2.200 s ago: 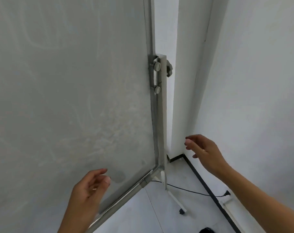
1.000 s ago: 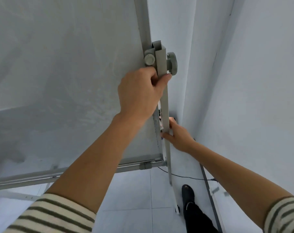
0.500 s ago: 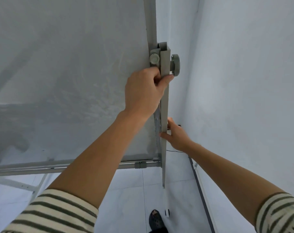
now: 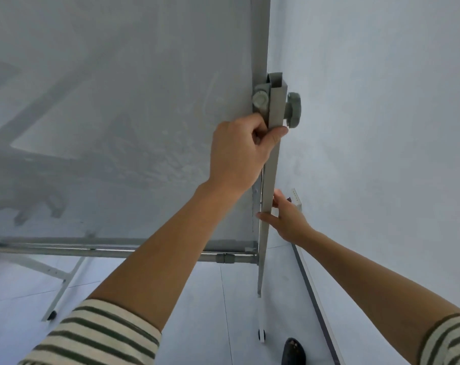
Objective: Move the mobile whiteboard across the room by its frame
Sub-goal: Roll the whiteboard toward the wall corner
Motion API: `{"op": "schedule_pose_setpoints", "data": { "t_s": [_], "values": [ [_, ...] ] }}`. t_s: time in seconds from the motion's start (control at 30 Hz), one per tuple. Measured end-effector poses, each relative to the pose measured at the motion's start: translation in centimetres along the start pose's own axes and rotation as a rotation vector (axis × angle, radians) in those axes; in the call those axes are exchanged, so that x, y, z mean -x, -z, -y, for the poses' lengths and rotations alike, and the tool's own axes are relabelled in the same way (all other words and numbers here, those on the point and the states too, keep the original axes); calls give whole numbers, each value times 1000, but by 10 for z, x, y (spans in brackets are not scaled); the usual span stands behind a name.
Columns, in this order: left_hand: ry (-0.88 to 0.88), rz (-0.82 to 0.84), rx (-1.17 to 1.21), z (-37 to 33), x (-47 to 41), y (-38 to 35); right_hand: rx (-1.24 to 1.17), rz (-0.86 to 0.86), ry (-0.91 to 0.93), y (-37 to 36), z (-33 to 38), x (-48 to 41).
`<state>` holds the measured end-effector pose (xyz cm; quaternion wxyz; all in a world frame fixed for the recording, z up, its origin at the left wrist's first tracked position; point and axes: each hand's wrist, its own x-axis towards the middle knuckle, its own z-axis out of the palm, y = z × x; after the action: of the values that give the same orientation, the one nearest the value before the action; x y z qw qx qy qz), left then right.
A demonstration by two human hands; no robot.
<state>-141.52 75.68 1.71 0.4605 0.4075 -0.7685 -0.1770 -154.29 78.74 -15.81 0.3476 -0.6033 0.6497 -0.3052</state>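
Note:
The mobile whiteboard [image 4: 118,114] fills the left of the view, its grey surface smudged. Along its right edge runs the frame's metal upright [image 4: 272,164], with a round clamp knob [image 4: 293,109] near the top. My left hand [image 4: 239,154] is wrapped around this upright just below the knob. Lower down, my right hand [image 4: 287,217] grips the same upright from the right side. A castor [image 4: 261,334] shows at the foot of the stand.
A white wall [image 4: 381,127] stands close on the right, with a dark skirting strip [image 4: 316,299] along the tiled floor. A small white box [image 4: 296,198] is fixed low on the wall. My dark shoe [image 4: 293,351] is near the castor. The stand's left leg [image 4: 63,288] angles down.
From apart and free, both hands have closed on the right upright. Over the last second the board has shifted along the wall, and the corner and the floor cable have dropped out of view.

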Motion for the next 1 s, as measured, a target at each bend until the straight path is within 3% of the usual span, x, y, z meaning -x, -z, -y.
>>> {"op": "schedule_pose_setpoints", "data": {
  "t_s": [0.23, 0.43, 1.0],
  "values": [
    [-15, -37, 62, -33, 88, 38, -6, -165, -55, -32, 3, 116],
    [-89, 141, 24, -88, 151, 53, -20, -220, -116, -41, 1, 212],
    [152, 235, 268, -244, 344, 52, -48, -239, -132, -26, -30, 459]
  ]
}}
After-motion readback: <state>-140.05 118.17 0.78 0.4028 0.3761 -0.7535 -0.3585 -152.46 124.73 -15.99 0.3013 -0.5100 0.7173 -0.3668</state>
